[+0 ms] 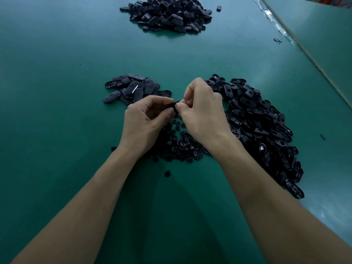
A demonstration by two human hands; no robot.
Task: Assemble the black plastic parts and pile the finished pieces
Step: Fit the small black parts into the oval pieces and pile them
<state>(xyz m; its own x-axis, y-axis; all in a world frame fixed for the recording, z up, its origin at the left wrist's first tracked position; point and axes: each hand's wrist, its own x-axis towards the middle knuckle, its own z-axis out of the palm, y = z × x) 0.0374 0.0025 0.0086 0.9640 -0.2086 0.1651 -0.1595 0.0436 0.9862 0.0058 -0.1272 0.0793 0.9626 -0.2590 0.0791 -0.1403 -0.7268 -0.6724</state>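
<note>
My left hand point(146, 119) and my right hand point(202, 109) meet at the centre of the green table point(57, 92), both pinching one small black plastic part point(172, 105) between fingertips; most of it is hidden by my fingers. Under my hands lies a scatter of small round black inserts point(181, 145). To the right spreads a long heap of black oval shells point(261, 126). A small pile of closed oval pieces point(131, 88) sits just left of my hands.
A large heap of black pieces point(169, 14) lies at the far end of the table. The table's right edge point(312, 60) runs diagonally with a taped seam. A few stray parts point(167, 173) lie loose near my forearms.
</note>
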